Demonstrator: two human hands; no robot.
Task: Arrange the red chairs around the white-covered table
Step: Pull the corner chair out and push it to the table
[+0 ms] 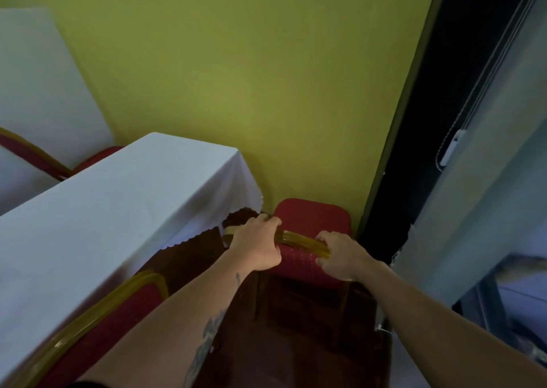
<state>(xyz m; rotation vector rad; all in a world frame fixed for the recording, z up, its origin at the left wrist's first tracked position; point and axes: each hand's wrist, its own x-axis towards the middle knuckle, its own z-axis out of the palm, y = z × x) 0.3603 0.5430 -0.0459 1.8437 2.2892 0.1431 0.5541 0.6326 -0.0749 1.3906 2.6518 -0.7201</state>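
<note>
A red chair (pixel 313 218) with a gold frame stands in the corner, off the near end of the white-covered table (pixel 97 210). My left hand (pixel 257 245) grips the left part of its gold top rail. My right hand (pixel 340 254) holds the right part of the same rail. The seat faces the green wall. A second red chair (pixel 103 325) stands at the table's near long side, its back close to the cloth. A third red chair (pixel 32 153) shows at the far side of the table, partly hidden by the tabletop.
The green wall (pixel 251 76) is close behind the held chair. A dark door frame (pixel 414 150) and a pale blind (pixel 488 165) with a cord stand to the right. Another white cloth (pixel 35 76) lies at the far left. Dark wooden floor (pixel 281 343) is below.
</note>
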